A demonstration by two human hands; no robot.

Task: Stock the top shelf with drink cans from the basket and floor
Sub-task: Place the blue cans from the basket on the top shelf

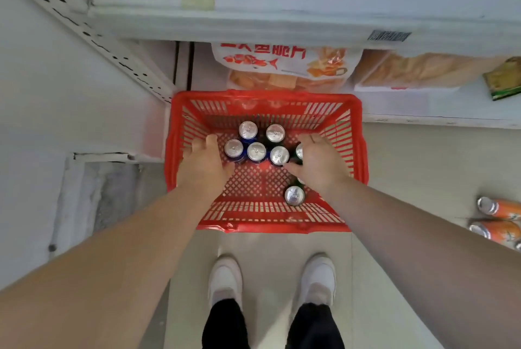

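Cans stand upright in your red basket (180, 134), which sits on the floor (408, 168) just in front of the white shelving (253, 24). Five silver tops cluster near the basket's far side: two in a back row (248, 130) (275, 132) and three just in front of them (233, 148) (256, 151) (279, 155). One more can (294, 195) stands alone near the basket's near wall, on your right.

Both your bare arms reach straight down and forward into the basket, backs of the hands turned up to the camera. Your left hand (204, 162) hangs beside the left end of the cluster, fingers spread and loosely curled, closing on nothing; its thumb points in toward the basket's middle. Your right hand (318, 162) hangs over the right end of the cluster, covering most of a dark can (298, 151) whose silver top peeks out at its inner edge. The fingers bend down around that can, but you cannot tell from this view whether they actually clamp it. Another can shows only as a sliver under your right wrist.

Two orange cans (499, 207) (496, 230) lie on their sides on the floor, well to the right of the basket. Snack bags (282, 66) sit on a lower shelf just beyond the basket. Your white shoes (225, 278) stand just behind it.
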